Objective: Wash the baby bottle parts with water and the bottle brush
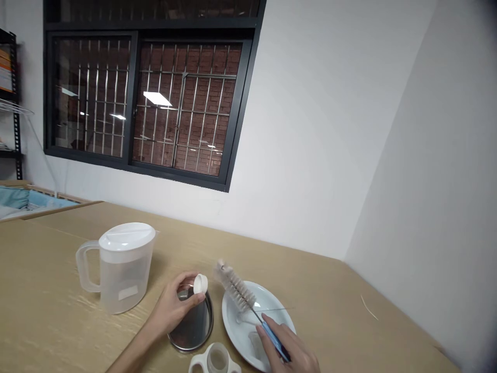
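My left hand (171,308) pinches a small white cap (200,284) between thumb and fingers, above a round metal tray (193,331). In my right hand (292,348) is a bottle brush (239,291), gripped by its blue handle, its pale bristles pointing up and left over a white plate (230,324). Clear pieces and a thin rod lie on that plate, partly hidden by the brush and hand. At the bottom edge stands an open bottle (218,357) with white side handles, its lower part out of view. Cap and brush are apart.
A translucent lidded pitcher (125,274) stands to the left on the brown-covered table (326,305). A thin pale strip (368,307) lies at the right. Behind the table are a white wall and a barred window (182,109); a shelf (15,103) is at far left.
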`<state>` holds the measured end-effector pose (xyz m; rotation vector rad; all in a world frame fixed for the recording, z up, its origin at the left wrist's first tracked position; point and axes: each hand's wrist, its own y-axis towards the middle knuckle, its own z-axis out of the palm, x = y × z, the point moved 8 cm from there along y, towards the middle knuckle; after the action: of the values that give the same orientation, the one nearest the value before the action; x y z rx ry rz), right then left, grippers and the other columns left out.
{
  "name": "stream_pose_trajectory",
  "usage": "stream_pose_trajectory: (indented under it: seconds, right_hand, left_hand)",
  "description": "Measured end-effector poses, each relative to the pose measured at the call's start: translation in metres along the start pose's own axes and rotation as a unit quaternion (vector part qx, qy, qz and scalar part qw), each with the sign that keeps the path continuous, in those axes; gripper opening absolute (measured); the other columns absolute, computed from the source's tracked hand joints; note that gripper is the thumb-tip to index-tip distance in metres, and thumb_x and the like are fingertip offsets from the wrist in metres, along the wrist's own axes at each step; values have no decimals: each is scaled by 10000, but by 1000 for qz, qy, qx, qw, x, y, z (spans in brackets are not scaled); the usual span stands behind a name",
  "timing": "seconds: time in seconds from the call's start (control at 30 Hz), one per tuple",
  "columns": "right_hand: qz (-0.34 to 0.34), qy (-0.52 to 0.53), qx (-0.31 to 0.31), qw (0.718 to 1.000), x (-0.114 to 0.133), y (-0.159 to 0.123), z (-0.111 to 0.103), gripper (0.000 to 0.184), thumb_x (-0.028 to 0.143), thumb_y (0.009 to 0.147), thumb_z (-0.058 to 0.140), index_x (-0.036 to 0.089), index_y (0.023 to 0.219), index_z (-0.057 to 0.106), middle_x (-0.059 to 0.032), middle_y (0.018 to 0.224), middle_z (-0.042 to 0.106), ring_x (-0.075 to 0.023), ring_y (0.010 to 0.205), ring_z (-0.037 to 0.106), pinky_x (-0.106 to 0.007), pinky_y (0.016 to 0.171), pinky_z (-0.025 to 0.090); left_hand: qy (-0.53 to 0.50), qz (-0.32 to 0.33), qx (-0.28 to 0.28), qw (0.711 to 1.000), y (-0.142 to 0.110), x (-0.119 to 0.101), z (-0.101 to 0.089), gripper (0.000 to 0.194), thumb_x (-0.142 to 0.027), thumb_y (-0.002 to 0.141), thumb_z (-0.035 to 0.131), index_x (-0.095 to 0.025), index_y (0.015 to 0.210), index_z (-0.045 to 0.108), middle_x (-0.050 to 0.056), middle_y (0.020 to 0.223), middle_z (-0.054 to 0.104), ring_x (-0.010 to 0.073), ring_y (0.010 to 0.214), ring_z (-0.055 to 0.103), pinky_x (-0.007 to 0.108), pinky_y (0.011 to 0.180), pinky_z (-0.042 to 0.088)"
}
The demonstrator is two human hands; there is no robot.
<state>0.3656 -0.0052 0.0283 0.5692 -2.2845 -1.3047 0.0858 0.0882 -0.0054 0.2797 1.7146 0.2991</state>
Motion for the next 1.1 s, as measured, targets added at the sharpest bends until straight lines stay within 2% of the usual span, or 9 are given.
stream_pose_trajectory:
  seconds: [0.07, 0.17, 0.33, 0.47, 0.63, 0.8, 0.9, 1.0, 1.1]
  right_hand:
    - [-10, 16, 13, 1000, 2, 0, 2, 299, 416, 934, 562, 213, 992, 774, -54, 856, 775, -193, 726, 752, -191, 648, 594]
    - [-27, 18, 43, 999, 1, -2, 6, 292, 412, 933, 561, 224, 1015, 769, -41, 854, 775, -196, 733, 752, -198, 652, 597]
    - [10, 2, 19, 1000, -9, -3, 2, 297, 406, 932, 565, 199, 1010, 763, -59, 897, 774, -200, 760, 754, -194, 633, 594]
    - [14, 17, 24, 999, -7, -4, 3, 275, 406, 915, 595, 211, 1006, 767, -58, 921, 775, -200, 798, 754, -200, 699, 600]
    - [4, 8, 54, 999, -8, -6, 11, 295, 433, 921, 574, 236, 1021, 768, -45, 910, 777, -209, 799, 756, -209, 678, 605]
    - [33, 15, 6, 999, -7, -4, 3, 298, 424, 924, 573, 214, 994, 772, -69, 917, 774, -210, 784, 755, -208, 670, 603]
    - [10, 38, -9, 999, 4, -1, 1, 262, 387, 915, 598, 202, 982, 770, -68, 893, 773, -198, 758, 751, -201, 688, 598]
    - [-20, 50, 8, 999, 9, 0, 4, 253, 368, 919, 595, 197, 993, 765, -50, 817, 766, -176, 676, 738, -192, 647, 589]
    - [-5, 30, 6, 1000, 4, -1, 4, 271, 382, 926, 579, 199, 1007, 761, -46, 804, 763, -179, 669, 737, -190, 598, 580]
  left_hand:
    - [-4, -11, -5, 1000, 1, 2, -1, 546, -431, 703, 786, -151, 1150, 646, 151, 1140, 689, 288, 1031, 653, 455, 979, 498]
    - [-63, -18, 6, 998, 2, 4, 2, 570, -441, 671, 813, -142, 1125, 640, 142, 1080, 701, 254, 951, 668, 400, 900, 539]
    - [-167, -57, 29, 984, 0, 9, 11, 612, -421, 596, 874, -157, 1082, 611, 123, 998, 720, 257, 958, 687, 374, 846, 564]
    - [-188, -70, 32, 979, -1, 5, 12, 633, -416, 560, 894, -162, 1070, 619, 136, 1066, 725, 271, 977, 696, 372, 846, 565]
    - [-186, -65, 33, 980, -1, -2, 6, 666, -463, 608, 865, -147, 1142, 622, 174, 1183, 697, 279, 1061, 681, 350, 908, 541]
    - [-208, -73, 40, 975, -3, -4, 5, 677, -476, 652, 842, -161, 1201, 599, 161, 1209, 689, 269, 1119, 656, 341, 962, 501]
    - [-215, -74, 46, 973, -5, -5, 10, 638, -480, 687, 819, -186, 1208, 598, 131, 1200, 698, 245, 1088, 660, 312, 922, 497]
    - [-207, -88, 48, 973, -7, 0, 14, 575, -507, 748, 763, -199, 1205, 601, 106, 1167, 709, 213, 1015, 668, 274, 827, 497]
    - [-201, -112, 33, 973, -8, 7, 12, 534, -538, 795, 707, -200, 1198, 613, 91, 1131, 711, 184, 966, 659, 243, 767, 479]
